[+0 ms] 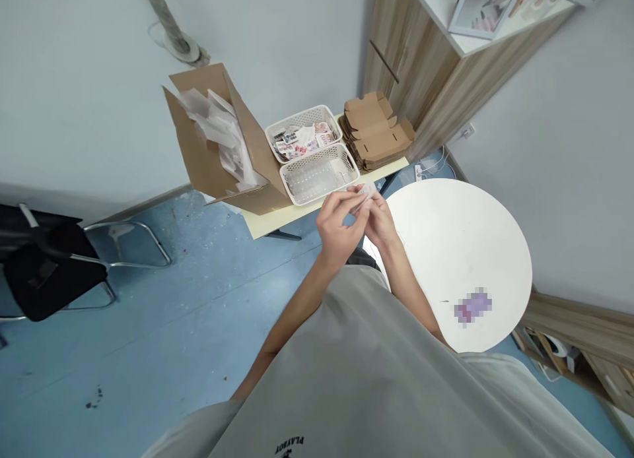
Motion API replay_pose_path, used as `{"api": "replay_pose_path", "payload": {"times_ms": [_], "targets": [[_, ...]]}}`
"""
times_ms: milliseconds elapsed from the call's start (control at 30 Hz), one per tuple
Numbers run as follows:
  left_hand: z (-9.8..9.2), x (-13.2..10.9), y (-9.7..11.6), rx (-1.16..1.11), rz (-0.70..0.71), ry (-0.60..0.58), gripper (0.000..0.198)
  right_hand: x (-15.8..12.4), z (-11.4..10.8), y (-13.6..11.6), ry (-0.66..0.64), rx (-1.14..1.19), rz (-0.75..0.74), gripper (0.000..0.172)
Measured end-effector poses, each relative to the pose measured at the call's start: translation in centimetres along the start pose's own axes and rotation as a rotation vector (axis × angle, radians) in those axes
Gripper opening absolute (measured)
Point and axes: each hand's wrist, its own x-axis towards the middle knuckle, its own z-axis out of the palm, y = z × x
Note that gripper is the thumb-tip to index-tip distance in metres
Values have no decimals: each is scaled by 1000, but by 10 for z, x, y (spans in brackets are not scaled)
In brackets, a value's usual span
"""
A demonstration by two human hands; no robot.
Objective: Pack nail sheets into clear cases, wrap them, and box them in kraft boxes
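My left hand (341, 222) and my right hand (380, 222) are together in front of my body, both closed on a small whitish, see-through packet (365, 193). Its exact kind is hard to make out, since fingers cover part of it. Just beyond them on a narrow table is a white plastic basket (321, 199) with clear, flat pieces in it. Behind that one stands a second white basket (270, 133), filled with small printed cards or packets (304, 141).
Left on the pale yellow table (257, 226), an open cardboard carton (198, 158) holds white bags or sheets. Flattened brown boxes (379, 131) are stacked right. A round white table (460, 240) bears a blurred purple item (474, 306). A black chair (54, 266) stands left, a wooden cabinet (416, 68) behind.
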Motion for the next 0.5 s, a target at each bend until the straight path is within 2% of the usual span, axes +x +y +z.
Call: {"api": "replay_pose_path", "payload": {"times_ms": [67,133,200,300,400,500], "targets": [[4,0,-6,-102,-150,-68,24,-3,-19,4,86,-21,11,44],[14,-4,-23,-191,-303,-188,33,-10,-44,13,177,-28,39,42],[28,-16,-51,-262,-460,-342,38,-21,-71,28,276,-24,74,43],[52,-49,-101,-256,-651,-564,36,-48,-110,63,444,-2,159,46],[71,-92,-144,-76,-709,-808,24,-79,-138,105,650,19,298,44],[85,-129,-171,76,-707,-1083,19,-105,-155,140,895,31,426,35]]}}
